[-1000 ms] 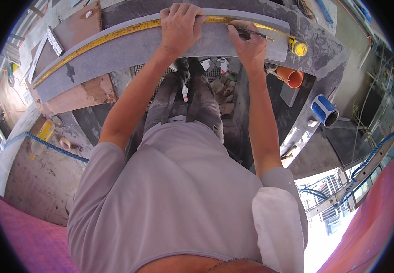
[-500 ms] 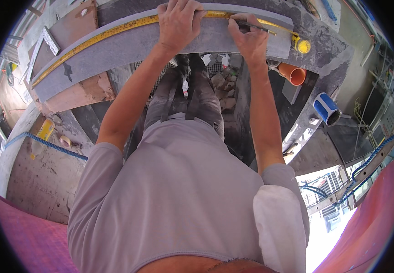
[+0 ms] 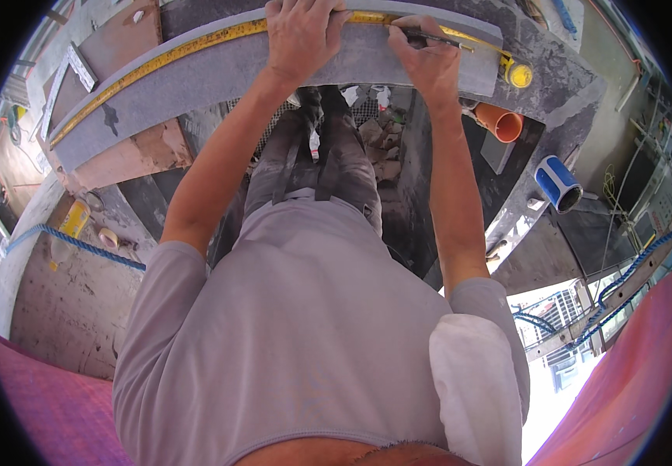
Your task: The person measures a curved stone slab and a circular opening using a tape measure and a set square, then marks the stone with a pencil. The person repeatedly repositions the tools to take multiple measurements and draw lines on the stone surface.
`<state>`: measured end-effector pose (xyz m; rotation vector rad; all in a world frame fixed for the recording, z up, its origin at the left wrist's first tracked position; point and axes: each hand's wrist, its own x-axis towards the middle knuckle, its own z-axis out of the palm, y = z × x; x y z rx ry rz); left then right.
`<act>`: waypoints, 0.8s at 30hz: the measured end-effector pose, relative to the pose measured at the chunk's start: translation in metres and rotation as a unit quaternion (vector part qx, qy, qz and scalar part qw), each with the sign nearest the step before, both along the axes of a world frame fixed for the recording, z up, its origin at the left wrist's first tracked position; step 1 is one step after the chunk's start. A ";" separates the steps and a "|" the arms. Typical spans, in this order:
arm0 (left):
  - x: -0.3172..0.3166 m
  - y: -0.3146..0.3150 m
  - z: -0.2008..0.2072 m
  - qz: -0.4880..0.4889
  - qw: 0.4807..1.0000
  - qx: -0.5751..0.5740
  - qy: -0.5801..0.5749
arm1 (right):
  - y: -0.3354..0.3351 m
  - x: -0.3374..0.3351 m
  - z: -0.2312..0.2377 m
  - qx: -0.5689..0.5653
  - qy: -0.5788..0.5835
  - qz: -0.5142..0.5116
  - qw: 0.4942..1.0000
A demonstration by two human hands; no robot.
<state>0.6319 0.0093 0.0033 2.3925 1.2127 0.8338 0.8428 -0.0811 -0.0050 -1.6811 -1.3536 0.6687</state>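
Note:
A long grey slab [image 3: 204, 81] lies across the far side of the work area. Along it runs the yellow blade of a tape measure [image 3: 184, 53], its round yellow case [image 3: 519, 75] resting near the slab's right end. My left hand [image 3: 303, 35] grips the blade against the slab near the middle, its fingertips partly cut off by the top of the picture. To the right, my right hand [image 3: 429, 62] is closed on a slim dark pencil [image 3: 452, 43], which points right, just over the blade. That hand rests on the slab beside the tape.
An orange pipe [image 3: 500, 124] pokes out below the slab on the right, near a blue-and-white can [image 3: 558, 185]. At left are a yellow-labelled bottle [image 3: 74, 221], a tape roll [image 3: 108, 238] and a blue rope [image 3: 79, 245]. Rubble [image 3: 382, 144] lies beside my legs.
Both hands stay at nearly the same spots on the tape and slab. The view has shifted slightly, and the pencil remains in my right hand.

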 end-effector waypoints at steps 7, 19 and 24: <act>0.000 0.001 -0.002 -0.003 1.000 0.000 0.006 | 0.000 0.003 0.001 -0.021 0.022 0.006 1.000; -0.001 -0.001 0.000 0.001 1.000 0.000 0.005 | 0.000 -0.001 0.002 -0.032 0.054 -0.025 0.998; 0.000 -0.001 0.000 0.004 1.000 0.002 0.003 | 0.000 0.000 0.002 -0.028 0.021 -0.005 0.999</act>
